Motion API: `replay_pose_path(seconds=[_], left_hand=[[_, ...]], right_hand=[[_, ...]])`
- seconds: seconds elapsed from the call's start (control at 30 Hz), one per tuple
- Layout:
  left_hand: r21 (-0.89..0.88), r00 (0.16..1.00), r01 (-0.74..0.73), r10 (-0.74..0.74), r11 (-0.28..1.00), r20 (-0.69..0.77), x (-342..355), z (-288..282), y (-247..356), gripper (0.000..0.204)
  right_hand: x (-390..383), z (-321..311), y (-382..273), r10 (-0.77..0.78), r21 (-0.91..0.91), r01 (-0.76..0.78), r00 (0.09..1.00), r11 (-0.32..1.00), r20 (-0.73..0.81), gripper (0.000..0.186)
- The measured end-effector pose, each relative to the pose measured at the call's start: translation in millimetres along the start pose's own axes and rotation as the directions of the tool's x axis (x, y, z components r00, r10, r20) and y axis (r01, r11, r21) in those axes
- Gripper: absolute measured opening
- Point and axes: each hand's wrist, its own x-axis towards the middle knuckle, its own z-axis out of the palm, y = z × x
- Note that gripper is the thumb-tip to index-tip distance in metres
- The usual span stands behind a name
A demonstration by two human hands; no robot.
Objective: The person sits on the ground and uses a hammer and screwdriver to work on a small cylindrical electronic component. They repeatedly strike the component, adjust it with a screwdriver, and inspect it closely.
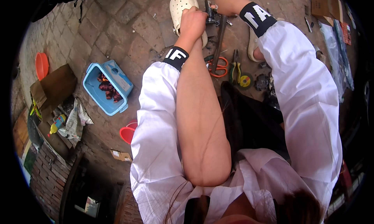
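Beside a cream clog point(183, 4), my left hand point(193, 23) is closed round a dark metal part point(210, 14). My right hand point(229, 3) is close to that part's other side, its fingers curled; what they grip I cannot make out. A long dark metal bar point(219, 41) runs from just below the part toward me. On the paving near it lie orange-handled scissors point(221, 67), pliers with yellow-green grips point(235, 70) and a round yellow-faced roll point(245, 81). Several dark metal pieces point(262, 82) sit to their right.
A blue plastic basket point(90, 92) with dark reddish copper-like coils stands at left. Farther left are an orange bowl point(42, 66), a brown cardboard box point(58, 82) and a yellow bottle point(57, 123). A red container point(127, 134) is near my left sleeve. At far right are a carton point(326, 8) and plastic bags point(331, 45).
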Motion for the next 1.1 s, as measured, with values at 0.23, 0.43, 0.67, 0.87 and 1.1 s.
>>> replay_pose_path(seconds=[0.23, 0.43, 0.67, 0.87, 1.1], left_hand=[[0.012, 0.998, -0.021, 0.021, 1.000, -0.058, -6, 4, -1, 0.020], [-0.008, 0.992, -0.036, 0.035, 0.999, -0.120, -3, 10, -1, 0.011], [-0.001, 0.996, -0.025, 0.025, 1.000, -0.080, -3, 5, -2, 0.015], [0.024, 0.991, -0.043, 0.046, 0.999, -0.129, -4, 8, -3, 0.011], [0.017, 0.996, -0.048, 0.049, 0.999, -0.076, -4, 7, -2, 0.012]], right_hand=[[-31, -2, 8, 0.016, 0.109, -0.014, 1.000, 0.994, -0.014, 0.021], [-24, 1, 8, 0.075, 0.033, -0.075, 0.997, 0.997, -0.016, 0.022], [-17, -17, -8, -0.010, -0.050, 0.011, 1.000, 0.999, 0.017, 0.021], [-16, -14, -15, 0.080, -0.003, -0.080, 0.996, 0.997, 0.037, 0.022], [-36, 15, -25, 0.011, -0.058, -0.002, 0.987, 0.998, 0.162, 0.019]])
